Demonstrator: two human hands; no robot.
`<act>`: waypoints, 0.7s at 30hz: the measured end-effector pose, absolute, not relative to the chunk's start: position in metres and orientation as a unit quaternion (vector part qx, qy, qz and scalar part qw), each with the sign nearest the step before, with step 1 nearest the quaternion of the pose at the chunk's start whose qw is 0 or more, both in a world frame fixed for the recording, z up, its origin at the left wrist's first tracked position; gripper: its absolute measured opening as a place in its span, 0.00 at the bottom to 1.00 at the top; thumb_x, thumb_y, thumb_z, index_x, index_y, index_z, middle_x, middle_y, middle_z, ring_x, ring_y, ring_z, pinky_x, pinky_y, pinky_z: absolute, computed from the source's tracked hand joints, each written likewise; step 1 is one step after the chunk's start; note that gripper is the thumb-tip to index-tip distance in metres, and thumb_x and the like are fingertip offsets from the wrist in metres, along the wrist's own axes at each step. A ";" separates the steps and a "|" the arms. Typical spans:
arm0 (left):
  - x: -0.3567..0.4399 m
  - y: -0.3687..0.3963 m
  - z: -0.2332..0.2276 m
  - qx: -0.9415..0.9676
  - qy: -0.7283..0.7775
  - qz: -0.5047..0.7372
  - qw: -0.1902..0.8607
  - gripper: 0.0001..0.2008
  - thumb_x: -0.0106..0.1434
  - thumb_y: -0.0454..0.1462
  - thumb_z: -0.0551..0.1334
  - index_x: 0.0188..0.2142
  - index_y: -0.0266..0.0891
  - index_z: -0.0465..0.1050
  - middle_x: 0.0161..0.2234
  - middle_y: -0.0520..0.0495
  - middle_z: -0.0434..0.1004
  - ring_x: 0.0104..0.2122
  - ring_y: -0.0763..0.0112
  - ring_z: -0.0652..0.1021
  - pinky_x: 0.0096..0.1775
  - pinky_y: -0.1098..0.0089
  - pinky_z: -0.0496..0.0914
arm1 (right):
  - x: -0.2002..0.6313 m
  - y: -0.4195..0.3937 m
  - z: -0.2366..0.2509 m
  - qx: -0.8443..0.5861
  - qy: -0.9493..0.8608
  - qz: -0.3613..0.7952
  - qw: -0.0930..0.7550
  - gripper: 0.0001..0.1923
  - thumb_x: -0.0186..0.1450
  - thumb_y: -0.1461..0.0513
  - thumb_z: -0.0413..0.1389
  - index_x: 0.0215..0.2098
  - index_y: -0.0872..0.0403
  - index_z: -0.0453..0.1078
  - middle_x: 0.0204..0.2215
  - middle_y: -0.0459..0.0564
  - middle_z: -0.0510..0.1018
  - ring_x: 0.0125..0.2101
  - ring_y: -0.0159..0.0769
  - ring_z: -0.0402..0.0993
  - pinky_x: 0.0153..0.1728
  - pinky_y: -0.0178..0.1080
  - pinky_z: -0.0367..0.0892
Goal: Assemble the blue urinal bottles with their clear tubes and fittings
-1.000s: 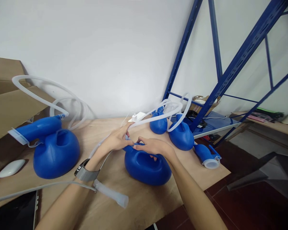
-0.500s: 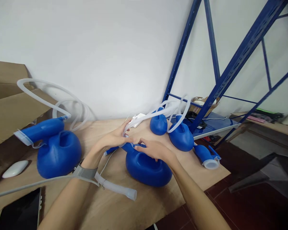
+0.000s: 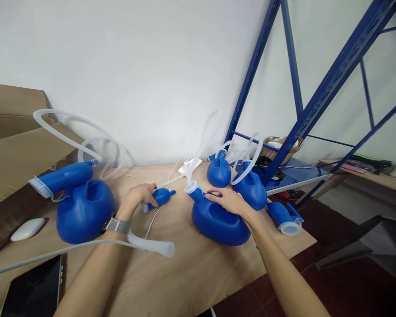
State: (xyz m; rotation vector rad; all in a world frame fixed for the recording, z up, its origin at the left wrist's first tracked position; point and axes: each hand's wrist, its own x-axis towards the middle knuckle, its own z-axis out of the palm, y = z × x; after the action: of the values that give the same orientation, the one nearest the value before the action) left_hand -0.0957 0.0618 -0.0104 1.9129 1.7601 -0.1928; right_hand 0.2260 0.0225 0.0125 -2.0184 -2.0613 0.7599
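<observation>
Hands on blue urinal parts at the worktop [image 3: 198,273].
My left hand [image 3: 139,196] closes around a blue spout piece [image 3: 160,197]; my right hand [image 3: 229,201] rests, fingers spread, on the blue bottle [image 3: 218,222].

On the tabletop [image 3: 185,281], one jug [image 3: 86,209] sits at the left with a mouse [image 3: 27,229] further left and a tablet [image 3: 33,293] before it, another jug [image 3: 219,220] lies centre-right, two more jugs [image 3: 237,180] stand behind it, and the shelving rack [image 3: 303,114] rises at the right.

tube [image 3: 203,141] – motion-blurred | phone [image 3: 33,293] – cut off by bottom edge
</observation>
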 end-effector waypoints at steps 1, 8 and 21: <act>-0.100 0.062 -0.008 0.710 0.651 -0.068 0.261 0.45 0.48 0.45 0.67 0.66 0.35 0.63 0.62 0.34 0.70 0.57 0.47 0.74 0.55 0.58 0.69 | 0.226 0.022 0.012 -0.670 -0.692 0.256 0.084 0.42 0.52 0.27 0.43 0.53 0.35 0.73 0.52 0.39 0.80 0.30 0.17 0.69 0.37 0.26 0.61; -0.156 0.053 0.010 0.697 0.666 0.113 0.242 0.47 0.47 0.58 0.63 0.62 0.36 0.64 0.55 0.37 0.76 0.51 0.55 0.78 0.52 0.64 0.71 | 0.244 0.031 0.005 -0.595 -0.763 0.212 0.137 0.31 0.60 0.36 0.46 0.50 0.38 0.76 0.52 0.40 0.80 0.47 0.23 0.76 0.49 0.28 0.67; -0.167 0.033 0.040 0.616 0.738 0.246 0.125 0.38 0.52 0.57 0.65 0.57 0.40 0.71 0.51 0.40 0.78 0.48 0.50 0.79 0.54 0.56 0.70 | 0.083 -0.064 -0.010 -0.395 -0.777 0.434 0.229 0.45 0.58 0.37 0.53 0.69 0.30 0.45 0.67 0.41 0.64 0.68 0.27 0.63 0.74 0.46 0.65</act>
State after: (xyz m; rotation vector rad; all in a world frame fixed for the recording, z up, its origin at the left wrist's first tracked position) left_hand -0.1670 0.0332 0.0398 1.7944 2.1501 0.7160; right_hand 0.0829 -0.0644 -0.0102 -1.0883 -2.1384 1.1934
